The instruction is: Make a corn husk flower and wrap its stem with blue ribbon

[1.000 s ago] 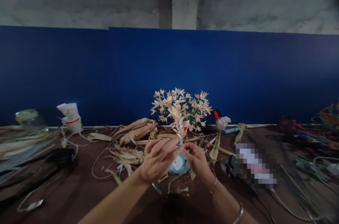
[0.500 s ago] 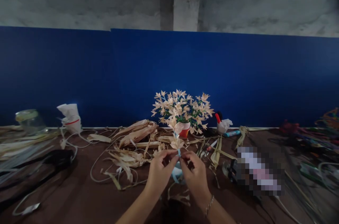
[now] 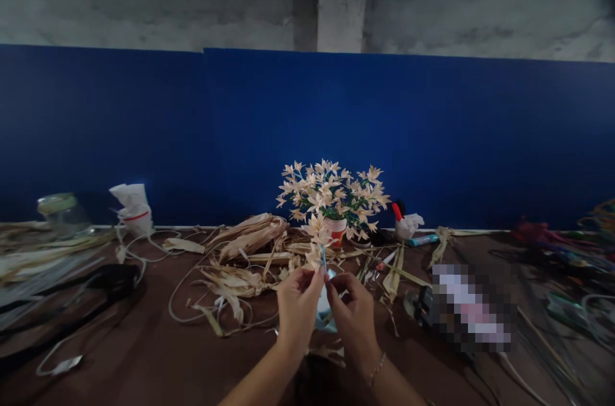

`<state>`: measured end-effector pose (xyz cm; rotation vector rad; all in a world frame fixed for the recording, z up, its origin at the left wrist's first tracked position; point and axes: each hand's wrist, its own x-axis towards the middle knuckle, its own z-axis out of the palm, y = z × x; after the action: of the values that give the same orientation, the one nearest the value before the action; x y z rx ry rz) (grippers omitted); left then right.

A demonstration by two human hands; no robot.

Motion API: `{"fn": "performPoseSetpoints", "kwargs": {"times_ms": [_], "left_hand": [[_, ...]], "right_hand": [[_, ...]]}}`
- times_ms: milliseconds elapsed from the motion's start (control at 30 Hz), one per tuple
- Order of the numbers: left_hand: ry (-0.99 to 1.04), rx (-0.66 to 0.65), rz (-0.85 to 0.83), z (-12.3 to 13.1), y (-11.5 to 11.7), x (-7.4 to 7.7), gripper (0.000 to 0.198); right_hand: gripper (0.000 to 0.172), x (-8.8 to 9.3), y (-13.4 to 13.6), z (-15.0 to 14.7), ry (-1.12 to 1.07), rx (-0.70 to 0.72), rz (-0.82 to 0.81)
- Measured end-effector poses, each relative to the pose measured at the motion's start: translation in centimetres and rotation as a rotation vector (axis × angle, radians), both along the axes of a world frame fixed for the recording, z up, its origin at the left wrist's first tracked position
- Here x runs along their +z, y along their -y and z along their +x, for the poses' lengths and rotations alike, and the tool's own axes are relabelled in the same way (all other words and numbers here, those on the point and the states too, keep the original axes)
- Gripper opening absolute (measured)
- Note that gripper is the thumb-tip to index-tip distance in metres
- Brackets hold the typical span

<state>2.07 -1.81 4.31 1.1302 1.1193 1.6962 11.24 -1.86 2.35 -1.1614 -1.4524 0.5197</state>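
Pinched between the fingers of my left hand (image 3: pixel 298 310) is the stem of a pale flower sprig (image 3: pixel 318 243), which stands upright in front of me. My right hand (image 3: pixel 353 313) is closed at the stem's lower end, its thumb and forefinger together; light blue tape (image 3: pixel 325 310) hangs between and behind both hands. Behind the sprig, a bunch of similar pale flowers (image 3: pixel 327 191) with green stems stands in a red and white cup (image 3: pixel 336 230).
Dried husks (image 3: pixel 254 239) lie left of the cup. A white tissue-filled cup (image 3: pixel 137 214), glass jar (image 3: pixel 62 214) and black strap (image 3: pixel 113 281) are at left. A blue tube (image 3: pixel 423 240) and pixelated object (image 3: pixel 473 310) lie right; a blue partition (image 3: pixel 240 130) rises behind.
The sprig now leans more to the left, and my left hand is slightly higher on it. The right hand has shifted a little away from the left. The whole view has moved slightly.
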Motion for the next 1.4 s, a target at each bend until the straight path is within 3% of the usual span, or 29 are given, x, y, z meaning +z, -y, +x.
{"fn": "performPoseSetpoints", "kwargs": {"times_ms": [233,467,567,700,767,867,967,1033,1200,1400], "left_hand": [[0.205,-0.062,-0.038,1.1,-0.1,-0.6,0.021],[0.127,-0.091,0.108,0.7,0.5,-1.7,0.014],[0.063,-0.148,0.154,-0.1,0.3,-1.2,0.011],[0.164,-0.119,0.032,-1.5,-0.8,0.6,0.021],[0.194,-0.208,-0.011,-2.0,-1.4,1.7,0.022],[0.258,-0.45,-0.111,-2.5,-1.7,2.9,0.019],[0.331,-0.635,-0.197,-2.7,-1.5,3.2,0.018],[0.38,-0.681,-0.218,-2.7,-1.3,3.1,0.017],[0.438,-0.627,-0.195,-2.5,-1.6,2.3,0.019],[0.374,-0.504,-0.14,-2.2,-1.9,2.1,0.019]], "right_hand": [[0.013,-0.2,-0.2,0.0,-0.205,0.051,-0.132],[0.014,-0.1,-0.1,-0.2,-0.446,0.203,-0.195],[0.015,0.0,-0.2,0.1,-0.422,0.229,-0.192],[0.018,0.1,-0.5,0.4,-0.356,0.234,-0.186],[0.019,0.1,-0.6,0.5,-0.372,0.289,-0.202],[0.018,0.0,-0.5,0.5,-0.46,0.446,-0.287],[0.019,0.0,-0.2,0.8,-0.588,0.63,-0.493],[0.019,0.0,-0.2,1.0,-0.646,0.715,-0.594],[0.021,0.0,-0.3,1.0,-0.73,0.721,-0.582],[0.02,-0.3,-0.5,0.6,-0.719,0.662,-0.511]]}}
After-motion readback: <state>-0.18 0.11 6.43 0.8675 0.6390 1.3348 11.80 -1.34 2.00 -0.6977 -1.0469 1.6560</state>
